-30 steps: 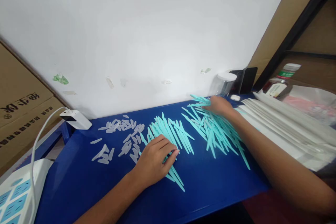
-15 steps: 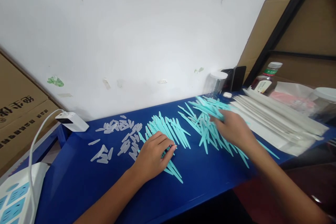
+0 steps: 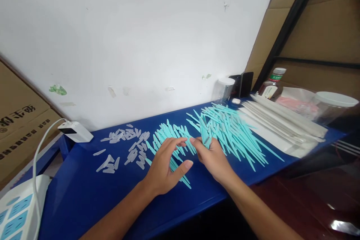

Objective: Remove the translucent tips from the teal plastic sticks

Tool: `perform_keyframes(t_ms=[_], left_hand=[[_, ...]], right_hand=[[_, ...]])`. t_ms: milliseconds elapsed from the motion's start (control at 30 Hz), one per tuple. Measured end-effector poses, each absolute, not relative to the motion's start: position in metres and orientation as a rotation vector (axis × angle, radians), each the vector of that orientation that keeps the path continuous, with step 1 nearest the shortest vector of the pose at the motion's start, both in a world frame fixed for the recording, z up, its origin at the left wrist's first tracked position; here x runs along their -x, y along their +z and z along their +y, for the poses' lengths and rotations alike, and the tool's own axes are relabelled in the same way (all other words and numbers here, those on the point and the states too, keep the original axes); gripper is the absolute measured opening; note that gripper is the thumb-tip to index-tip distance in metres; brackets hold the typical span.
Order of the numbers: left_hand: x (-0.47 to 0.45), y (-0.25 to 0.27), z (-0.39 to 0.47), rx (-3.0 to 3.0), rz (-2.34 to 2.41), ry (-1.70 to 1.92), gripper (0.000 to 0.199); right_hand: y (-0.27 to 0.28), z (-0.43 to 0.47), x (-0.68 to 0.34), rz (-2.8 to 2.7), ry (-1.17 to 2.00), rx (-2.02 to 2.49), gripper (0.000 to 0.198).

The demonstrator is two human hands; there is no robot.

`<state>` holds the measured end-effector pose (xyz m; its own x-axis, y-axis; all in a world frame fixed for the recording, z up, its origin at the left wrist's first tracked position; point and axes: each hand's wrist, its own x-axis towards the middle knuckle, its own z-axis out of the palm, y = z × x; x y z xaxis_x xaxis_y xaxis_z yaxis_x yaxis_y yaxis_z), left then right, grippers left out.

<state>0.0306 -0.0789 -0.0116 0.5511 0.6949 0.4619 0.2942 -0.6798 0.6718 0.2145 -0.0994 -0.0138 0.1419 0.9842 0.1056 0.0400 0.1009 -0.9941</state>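
My right hand (image 3: 212, 155) is closed around a small bunch of thin turquoise plastic sticks (image 3: 204, 131) with tapered ends, held upright near the middle of the blue table (image 3: 84, 195). Facing it, my left hand (image 3: 168, 165) has its thumb and fingers apart and holds nothing. Beneath and behind the left hand lies a pile of the same turquoise sticks (image 3: 168, 132). A larger turquoise pile (image 3: 236, 135) spreads out to the right of my right hand. Small translucent, pale caps or sleeves (image 3: 120, 135) are scattered at the left; exactly what they are I cannot tell.
Stacked white sheets or bags (image 3: 284, 127) lie at the right, with a labelled bottle (image 3: 271, 84) and a lidded clear jar (image 3: 332, 107) behind. Another clear jar (image 3: 224, 92) stands by the wall. On the left are a white charger (image 3: 75, 132) and a power strip (image 3: 24, 210).
My right hand has come left from the right pile toward my left hand, carrying turquoise sticks. My left hand has opened its fingers. The camera view has shifted slightly.
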Motion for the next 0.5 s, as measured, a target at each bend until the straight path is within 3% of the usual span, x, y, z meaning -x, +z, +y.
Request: perform_keyframes(t_ms=[267, 433, 500], left_hand=[[-0.032, -0.016, -0.079, -2.262, 0.796, 0.942, 0.043], [-0.034, -0.019, -0.083, -2.142, 0.827, 0.894, 0.083], [-0.035, -0.017, -0.085, -2.084, 0.789, 0.897, 0.09]], right_hand=[[-0.033, -0.111, -0.205, -1.214, 0.829, 1.264, 0.056], [-0.03, -0.116, -0.194, -1.098, 0.887, 1.117, 0.049], [-0.022, -0.118, -0.191, -1.113, 0.87, 1.042, 0.045]])
